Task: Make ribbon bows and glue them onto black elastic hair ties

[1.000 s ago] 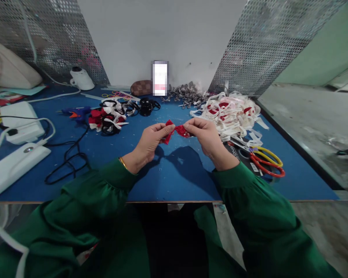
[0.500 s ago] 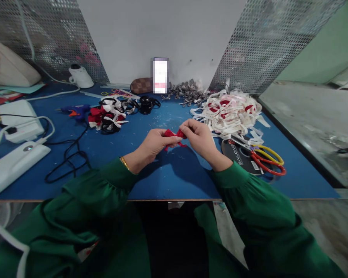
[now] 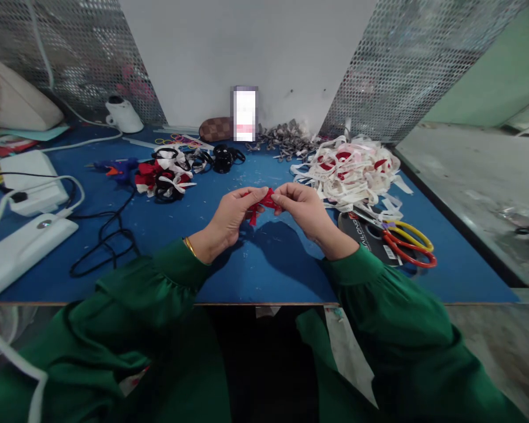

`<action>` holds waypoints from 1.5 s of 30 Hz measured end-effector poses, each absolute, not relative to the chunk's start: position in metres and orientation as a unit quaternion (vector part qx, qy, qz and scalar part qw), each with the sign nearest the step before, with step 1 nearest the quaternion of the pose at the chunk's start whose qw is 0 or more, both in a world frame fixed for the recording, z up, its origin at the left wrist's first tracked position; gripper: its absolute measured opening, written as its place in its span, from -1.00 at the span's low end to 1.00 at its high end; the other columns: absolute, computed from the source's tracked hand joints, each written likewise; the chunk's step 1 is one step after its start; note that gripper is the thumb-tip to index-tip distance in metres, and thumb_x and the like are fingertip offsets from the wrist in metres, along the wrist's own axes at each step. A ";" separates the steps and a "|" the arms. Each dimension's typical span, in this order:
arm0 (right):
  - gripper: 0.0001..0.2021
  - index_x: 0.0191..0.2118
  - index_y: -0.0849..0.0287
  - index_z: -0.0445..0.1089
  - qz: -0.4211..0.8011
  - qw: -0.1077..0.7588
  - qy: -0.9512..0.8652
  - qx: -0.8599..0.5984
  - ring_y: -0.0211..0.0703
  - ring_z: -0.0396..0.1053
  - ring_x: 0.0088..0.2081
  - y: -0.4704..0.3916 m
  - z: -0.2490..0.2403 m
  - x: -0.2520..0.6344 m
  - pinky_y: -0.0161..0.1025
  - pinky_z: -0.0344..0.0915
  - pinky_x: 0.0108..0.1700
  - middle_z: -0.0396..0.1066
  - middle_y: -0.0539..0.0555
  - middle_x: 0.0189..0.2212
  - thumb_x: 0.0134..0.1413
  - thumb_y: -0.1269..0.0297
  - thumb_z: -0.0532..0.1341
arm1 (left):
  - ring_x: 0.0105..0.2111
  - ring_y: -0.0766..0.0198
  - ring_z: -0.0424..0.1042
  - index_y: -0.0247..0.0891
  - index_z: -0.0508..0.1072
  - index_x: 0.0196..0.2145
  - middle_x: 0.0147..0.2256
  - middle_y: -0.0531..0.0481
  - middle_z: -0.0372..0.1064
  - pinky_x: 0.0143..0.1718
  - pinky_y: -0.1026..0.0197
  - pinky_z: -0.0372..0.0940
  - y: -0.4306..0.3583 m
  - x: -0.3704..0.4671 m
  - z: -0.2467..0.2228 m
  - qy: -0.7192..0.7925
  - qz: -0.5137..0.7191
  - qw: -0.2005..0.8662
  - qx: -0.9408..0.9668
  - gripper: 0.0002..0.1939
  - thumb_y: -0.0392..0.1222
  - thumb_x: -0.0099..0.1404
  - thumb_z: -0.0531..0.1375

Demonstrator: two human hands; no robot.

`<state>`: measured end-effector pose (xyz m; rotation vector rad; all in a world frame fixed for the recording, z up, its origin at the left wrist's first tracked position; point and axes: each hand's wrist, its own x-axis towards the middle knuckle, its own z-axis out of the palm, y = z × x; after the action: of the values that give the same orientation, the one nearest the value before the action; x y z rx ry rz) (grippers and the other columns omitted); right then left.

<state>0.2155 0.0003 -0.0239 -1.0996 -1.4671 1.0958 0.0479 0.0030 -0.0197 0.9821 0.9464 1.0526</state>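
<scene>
A red ribbon bow [image 3: 268, 200] is held between both hands above the middle of the blue table [image 3: 255, 273]. My left hand [image 3: 231, 220] pinches its left side between thumb and fingers, and a red tail hangs below the fingertips. With thumb and index finger, my right hand [image 3: 306, 214] grips the bow's right side. The fingers cover part of the bow, so its full shape is hidden.
At right lie a pile of white ribbons [image 3: 348, 176] and scissors [image 3: 408, 241] on a black card [image 3: 368, 238]. To the left are bows with black hair ties [image 3: 167, 176], a blue glue gun [image 3: 117, 168] and a black cord [image 3: 103, 235]. A phone [image 3: 245, 114] stands at the back.
The red bow has turned between my fingers and rises slightly. My left thumb has shifted up onto its top, and a tail now hangs down at the left.
</scene>
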 end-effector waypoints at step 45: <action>-0.83 -0.47 0.12 0.35 0.304 0.483 -0.680 -0.460 -0.25 0.21 -0.53 -0.008 -0.026 0.208 -0.24 0.11 -0.42 0.33 -0.06 -0.61 0.13 0.26 0.24 | -0.55 0.43 0.29 -0.31 0.55 -0.41 -0.50 0.05 0.41 -0.47 0.32 0.27 0.012 0.048 -0.026 0.405 0.499 0.664 0.382 -0.69 -0.07 -0.02 0.49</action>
<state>0.2083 -0.0082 -0.0257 -1.1212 -1.6555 0.7416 0.0478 0.0115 -0.0256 0.8618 0.9142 1.1275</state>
